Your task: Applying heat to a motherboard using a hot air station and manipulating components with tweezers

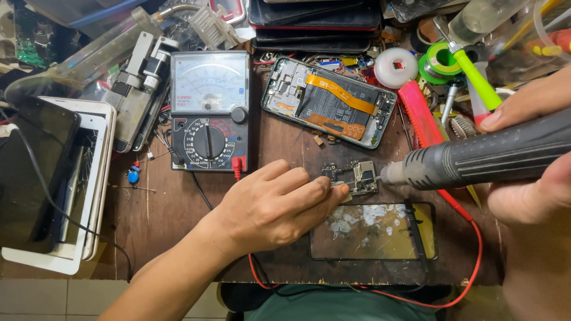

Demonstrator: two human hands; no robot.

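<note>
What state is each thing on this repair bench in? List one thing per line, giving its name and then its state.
Left hand: fingertips pressing the circuit board.
Right hand: gripping the hot air gun, nozzle at the board.
Phone: back off, insides exposed.
Multimeter: lying face up, red lead plugged in.
Screen glass: detached, flat, smeared.

Table (279, 148): I saw worn brown wood, crowded.
Centre: a small circuit board (352, 176) lay above a glass phone panel (373, 231).
Behind: an opened phone (329, 101) lay beside an analogue multimeter (209, 110).
Left edge: stacked white tablets (65, 184).
</note>
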